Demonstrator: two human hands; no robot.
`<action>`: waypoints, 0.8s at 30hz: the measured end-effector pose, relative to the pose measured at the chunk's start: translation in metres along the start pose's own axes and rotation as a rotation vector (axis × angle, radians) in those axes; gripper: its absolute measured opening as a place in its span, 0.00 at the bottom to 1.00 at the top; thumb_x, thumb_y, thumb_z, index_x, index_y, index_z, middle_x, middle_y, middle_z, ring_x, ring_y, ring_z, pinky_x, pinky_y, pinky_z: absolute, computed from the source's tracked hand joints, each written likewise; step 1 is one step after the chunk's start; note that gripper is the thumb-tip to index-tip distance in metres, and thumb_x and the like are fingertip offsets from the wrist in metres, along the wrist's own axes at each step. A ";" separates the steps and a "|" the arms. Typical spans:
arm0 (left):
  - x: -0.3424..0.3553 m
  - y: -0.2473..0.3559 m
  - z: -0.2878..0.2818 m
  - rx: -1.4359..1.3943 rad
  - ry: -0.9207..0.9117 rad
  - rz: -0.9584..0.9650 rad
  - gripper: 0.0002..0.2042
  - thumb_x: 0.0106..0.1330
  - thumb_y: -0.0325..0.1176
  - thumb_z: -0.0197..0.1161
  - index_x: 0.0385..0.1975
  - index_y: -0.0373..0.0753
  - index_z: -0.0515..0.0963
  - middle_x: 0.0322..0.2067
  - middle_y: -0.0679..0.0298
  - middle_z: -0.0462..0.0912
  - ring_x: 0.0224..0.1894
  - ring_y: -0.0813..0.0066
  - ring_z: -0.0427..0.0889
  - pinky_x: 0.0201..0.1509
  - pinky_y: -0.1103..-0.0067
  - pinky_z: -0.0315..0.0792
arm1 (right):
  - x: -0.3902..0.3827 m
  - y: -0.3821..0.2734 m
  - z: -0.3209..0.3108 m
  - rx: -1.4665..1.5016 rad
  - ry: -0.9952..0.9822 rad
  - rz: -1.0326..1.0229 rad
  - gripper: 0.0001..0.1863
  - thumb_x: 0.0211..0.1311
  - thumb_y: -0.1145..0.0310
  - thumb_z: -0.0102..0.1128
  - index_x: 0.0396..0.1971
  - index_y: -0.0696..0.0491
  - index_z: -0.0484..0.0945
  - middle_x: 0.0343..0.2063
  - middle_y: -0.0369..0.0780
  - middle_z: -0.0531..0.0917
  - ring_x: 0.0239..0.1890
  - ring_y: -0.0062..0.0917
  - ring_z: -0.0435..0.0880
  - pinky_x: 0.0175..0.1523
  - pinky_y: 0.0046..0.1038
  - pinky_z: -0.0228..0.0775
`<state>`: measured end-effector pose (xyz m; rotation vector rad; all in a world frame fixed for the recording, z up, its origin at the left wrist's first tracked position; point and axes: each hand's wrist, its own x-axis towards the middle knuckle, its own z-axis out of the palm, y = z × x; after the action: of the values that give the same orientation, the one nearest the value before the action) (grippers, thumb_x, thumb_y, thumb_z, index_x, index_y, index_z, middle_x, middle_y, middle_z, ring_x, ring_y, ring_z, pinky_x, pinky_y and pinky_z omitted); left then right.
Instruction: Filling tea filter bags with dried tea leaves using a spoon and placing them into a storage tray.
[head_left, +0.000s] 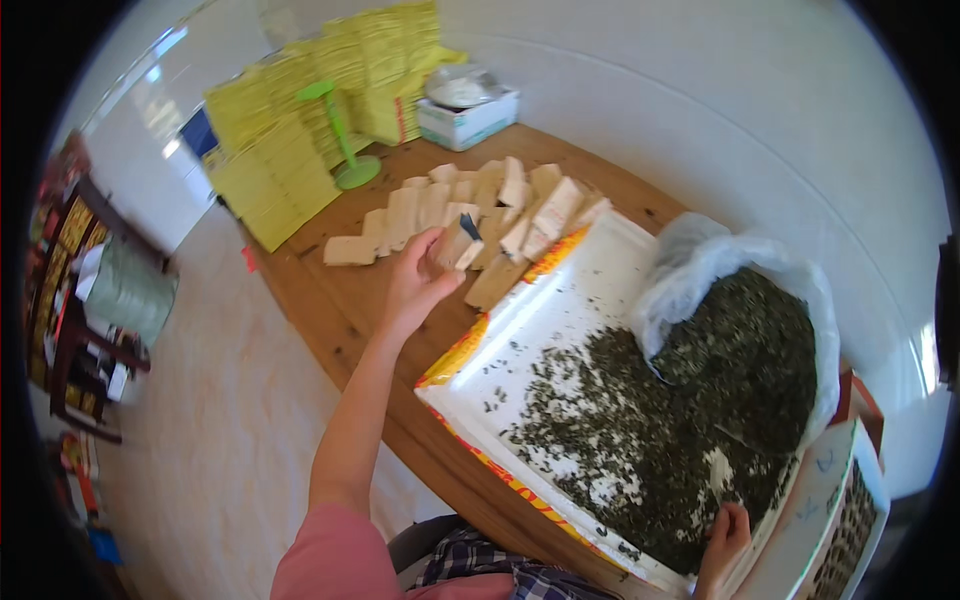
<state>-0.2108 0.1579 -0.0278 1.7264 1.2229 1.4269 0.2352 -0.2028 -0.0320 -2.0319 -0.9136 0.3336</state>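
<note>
My left hand point(412, 287) is raised over the wooden table, its fingers wrapped round a small tan paper packet point(459, 246). A dark opening shows at the packet's upper end. Beyond it lies a heap of similar tan packets point(432, 205). My right hand point(729, 530) is at the near right edge of a white tray point(470, 392). Its fingers are curled together among the loose dark green dried leaves point(610, 420); what they hold is hidden. A pale patch or thing point(718, 470) shows just beyond the fingers.
A clear plastic bag point(676, 290) full of dried leaves rests on the tray's right side. Yellow bundles point(275, 180), a green stand point(352, 165) and a white box point(468, 122) line the table's far end. Another box point(835, 520) stands at the right.
</note>
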 end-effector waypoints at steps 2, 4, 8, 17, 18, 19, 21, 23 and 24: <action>-0.017 0.048 0.024 -0.220 -0.224 -0.171 0.34 0.56 0.22 0.68 0.65 0.37 0.63 0.62 0.63 0.67 0.63 0.73 0.69 0.61 0.76 0.69 | 0.001 0.001 -0.001 0.125 -0.026 0.058 0.04 0.67 0.73 0.57 0.35 0.58 0.79 0.22 0.30 0.75 0.20 0.10 0.69 0.25 0.15 0.60; -0.030 0.073 0.045 -0.253 -0.363 -0.107 0.34 0.54 0.27 0.71 0.63 0.40 0.66 0.57 0.66 0.71 0.62 0.75 0.69 0.62 0.72 0.67 | 0.001 -0.012 0.000 0.198 -0.016 0.134 0.03 0.64 0.75 0.59 0.33 0.57 0.80 0.19 0.31 0.75 0.20 0.11 0.71 0.25 0.16 0.61; -0.049 0.113 0.091 -0.265 -0.680 0.008 0.32 0.54 0.25 0.70 0.62 0.40 0.67 0.55 0.66 0.72 0.60 0.74 0.71 0.65 0.72 0.65 | 0.003 -0.025 -0.002 0.294 -0.081 0.154 0.04 0.62 0.74 0.61 0.34 0.58 0.80 0.21 0.34 0.78 0.22 0.15 0.75 0.29 0.18 0.66; -0.096 0.129 0.157 -0.182 -0.930 0.096 0.32 0.49 0.22 0.69 0.59 0.39 0.70 0.57 0.64 0.72 0.60 0.70 0.72 0.65 0.73 0.65 | 0.002 -0.093 -0.009 0.500 -0.108 -0.073 0.02 0.61 0.82 0.58 0.32 0.61 0.79 0.25 0.38 0.81 0.25 0.18 0.80 0.33 0.19 0.71; -0.100 0.130 0.159 -0.150 -0.944 0.146 0.32 0.48 0.21 0.68 0.58 0.39 0.70 0.57 0.63 0.72 0.61 0.69 0.72 0.65 0.73 0.65 | 0.001 -0.100 -0.008 0.365 -0.137 -0.181 0.03 0.60 0.83 0.58 0.33 0.61 0.78 0.25 0.38 0.82 0.25 0.18 0.80 0.34 0.20 0.72; -0.103 0.131 0.162 -0.118 -0.956 0.196 0.32 0.46 0.20 0.68 0.58 0.39 0.71 0.58 0.62 0.73 0.61 0.68 0.72 0.64 0.74 0.66 | 0.001 -0.104 -0.007 0.229 -0.166 -0.289 0.04 0.59 0.84 0.58 0.33 0.61 0.78 0.26 0.39 0.82 0.25 0.18 0.80 0.34 0.20 0.72; -0.108 0.132 0.167 -0.113 -0.966 0.218 0.33 0.44 0.18 0.67 0.56 0.39 0.72 0.58 0.60 0.73 0.61 0.65 0.73 0.64 0.74 0.66 | 0.006 -0.096 0.002 0.078 -0.127 -0.473 0.07 0.55 0.86 0.59 0.32 0.60 0.78 0.27 0.40 0.82 0.26 0.25 0.82 0.33 0.23 0.73; -0.115 0.131 0.169 -0.092 -1.005 0.238 0.32 0.44 0.18 0.67 0.55 0.40 0.73 0.57 0.59 0.73 0.60 0.62 0.73 0.64 0.74 0.66 | 0.008 -0.096 0.010 -0.094 -0.139 -0.830 0.11 0.47 0.88 0.58 0.31 0.58 0.78 0.28 0.42 0.82 0.29 0.34 0.82 0.34 0.29 0.73; -0.119 0.130 0.170 -0.082 -1.013 0.241 0.30 0.44 0.19 0.67 0.54 0.40 0.73 0.56 0.59 0.74 0.59 0.61 0.74 0.63 0.74 0.67 | 0.006 -0.099 0.013 -0.134 -0.187 -0.866 0.14 0.41 0.87 0.58 0.30 0.57 0.77 0.30 0.43 0.81 0.31 0.38 0.80 0.35 0.33 0.73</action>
<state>-0.0116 0.0166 -0.0092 2.1420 0.4011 0.5019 0.1852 -0.1548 0.0402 -1.5392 -1.8542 -0.0251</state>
